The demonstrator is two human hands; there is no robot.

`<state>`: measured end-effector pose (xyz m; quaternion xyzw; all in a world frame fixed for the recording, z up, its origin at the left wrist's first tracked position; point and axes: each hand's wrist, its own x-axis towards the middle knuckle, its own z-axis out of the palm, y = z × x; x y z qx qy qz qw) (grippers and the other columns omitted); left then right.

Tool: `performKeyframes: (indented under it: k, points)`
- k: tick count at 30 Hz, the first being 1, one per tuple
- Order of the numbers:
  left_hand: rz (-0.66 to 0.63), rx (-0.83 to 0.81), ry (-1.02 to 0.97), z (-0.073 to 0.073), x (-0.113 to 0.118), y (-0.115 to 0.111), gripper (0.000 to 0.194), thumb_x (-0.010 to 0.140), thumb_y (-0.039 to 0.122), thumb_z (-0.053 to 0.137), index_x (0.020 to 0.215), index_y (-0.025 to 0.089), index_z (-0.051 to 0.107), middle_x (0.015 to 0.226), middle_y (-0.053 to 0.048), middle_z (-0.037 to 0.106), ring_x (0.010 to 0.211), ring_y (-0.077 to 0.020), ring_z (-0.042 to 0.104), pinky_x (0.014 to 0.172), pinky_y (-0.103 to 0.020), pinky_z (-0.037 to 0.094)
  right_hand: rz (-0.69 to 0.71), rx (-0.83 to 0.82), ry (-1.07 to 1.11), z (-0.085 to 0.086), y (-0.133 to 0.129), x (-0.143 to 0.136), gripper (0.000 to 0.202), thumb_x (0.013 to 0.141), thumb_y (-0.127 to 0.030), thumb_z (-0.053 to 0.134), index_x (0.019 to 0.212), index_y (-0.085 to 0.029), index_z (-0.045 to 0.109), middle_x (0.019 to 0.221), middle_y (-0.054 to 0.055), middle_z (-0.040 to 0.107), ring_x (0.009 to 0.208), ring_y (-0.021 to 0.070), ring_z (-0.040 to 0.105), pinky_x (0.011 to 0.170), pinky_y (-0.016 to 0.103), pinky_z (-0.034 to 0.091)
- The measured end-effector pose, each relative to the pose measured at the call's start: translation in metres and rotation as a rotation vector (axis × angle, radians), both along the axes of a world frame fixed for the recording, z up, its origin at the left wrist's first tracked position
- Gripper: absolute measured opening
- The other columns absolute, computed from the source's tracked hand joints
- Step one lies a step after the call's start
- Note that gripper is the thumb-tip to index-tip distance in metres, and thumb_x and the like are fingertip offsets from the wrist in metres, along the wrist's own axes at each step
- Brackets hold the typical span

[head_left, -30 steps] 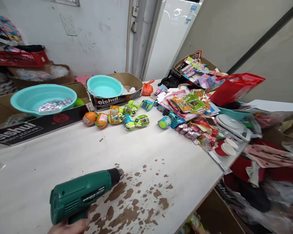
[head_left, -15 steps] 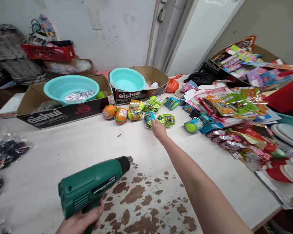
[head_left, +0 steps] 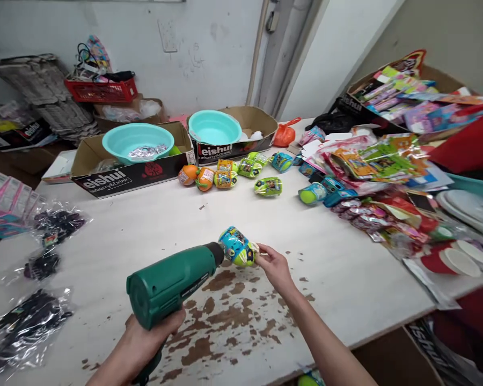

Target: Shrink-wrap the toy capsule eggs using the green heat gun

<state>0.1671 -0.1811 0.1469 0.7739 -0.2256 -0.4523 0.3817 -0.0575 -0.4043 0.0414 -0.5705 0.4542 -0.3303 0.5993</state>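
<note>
My left hand (head_left: 156, 332) is wrapped round the handle of a green heat gun (head_left: 173, 279), whose black nozzle points to the right. In front of that nozzle, my right hand (head_left: 276, 268) pinches one end of a blue and lime-green wrapped toy (head_left: 238, 246), held over the worn patch of the table. The nozzle tip is at the toy's left side; whether they touch I cannot tell. Farther back, a green wrapped toy (head_left: 268, 186) lies by itself. Behind it is a row of similar wrapped toys, among them an orange one (head_left: 205, 179).
Two printed cartons (head_left: 140, 172) at the back hold turquoise basins (head_left: 215, 128). Bagged dark items (head_left: 58, 222) lie along the left. Colourful packets (head_left: 386, 161), red paper cups (head_left: 446, 260) and a full carton (head_left: 358, 110) crowd the right side.
My right hand has brought the blue and lime-green toy from the back row toward me, up to the nozzle. The heat gun has shifted slightly right, and the view has turned left.
</note>
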Motion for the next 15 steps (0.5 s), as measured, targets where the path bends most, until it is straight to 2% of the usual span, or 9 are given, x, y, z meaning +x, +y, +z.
performKeyframes:
  k: [4, 7, 10, 13, 15]
  points:
    - [-0.049, -0.012, -0.033, 0.014, -0.028, 0.041, 0.040, 0.065, 0.056, 0.069, 0.078, 0.019, 0.067, 0.069, -0.004, 0.064, 0.066, -0.0210, 0.055, 0.064, -0.031, 0.047, 0.001, 0.277, -0.196, 0.007, 0.038, -0.032, 0.041, 0.065, -0.038, 0.076, 0.100, -0.018, 0.069, 0.093, 0.005, 0.069, 0.081, 0.0202, 0.065, 0.073, 0.035, 0.055]
    - [-0.103, -0.001, -0.090, 0.020, -0.044, 0.068, 0.038, 0.067, 0.057, 0.067, 0.072, 0.020, 0.066, 0.062, -0.003, 0.061, 0.061, -0.0194, 0.053, 0.059, -0.029, 0.046, -0.047, 0.294, -0.218, 0.012, 0.063, -0.054, 0.041, 0.063, -0.037, 0.076, 0.098, -0.017, 0.068, 0.092, 0.006, 0.069, 0.079, 0.0206, 0.065, 0.074, 0.036, 0.055]
    - [-0.167, -0.035, -0.143, 0.025, -0.054, 0.085, 0.037, 0.067, 0.057, 0.066, 0.065, 0.020, 0.064, 0.058, -0.003, 0.058, 0.057, -0.0182, 0.051, 0.055, -0.028, 0.045, -0.070, 0.002, -0.093, 0.023, 0.081, -0.074, 0.032, 0.067, -0.030, 0.070, 0.096, -0.017, 0.067, 0.090, 0.006, 0.068, 0.081, 0.0214, 0.064, 0.072, 0.034, 0.054]
    - [-0.200, -0.069, -0.160, 0.036, -0.060, 0.089, 0.036, 0.064, 0.055, 0.068, 0.066, 0.019, 0.065, 0.059, -0.003, 0.059, 0.056, -0.0178, 0.051, 0.055, -0.028, 0.045, -0.001, -0.408, 0.079, 0.042, 0.096, -0.093, 0.022, 0.077, -0.021, 0.057, 0.096, -0.021, 0.067, 0.092, 0.006, 0.065, 0.087, 0.0204, 0.062, 0.077, 0.033, 0.052]
    - [-0.238, -0.087, -0.145, 0.048, -0.062, 0.087, 0.035, 0.063, 0.053, 0.070, 0.065, 0.019, 0.065, 0.058, -0.003, 0.059, 0.056, -0.0175, 0.051, 0.055, -0.027, 0.045, 0.065, -0.603, 0.188, 0.055, 0.106, -0.104, 0.023, 0.082, -0.018, 0.051, 0.098, -0.023, 0.067, 0.093, 0.006, 0.065, 0.088, 0.0194, 0.060, 0.078, 0.033, 0.050]
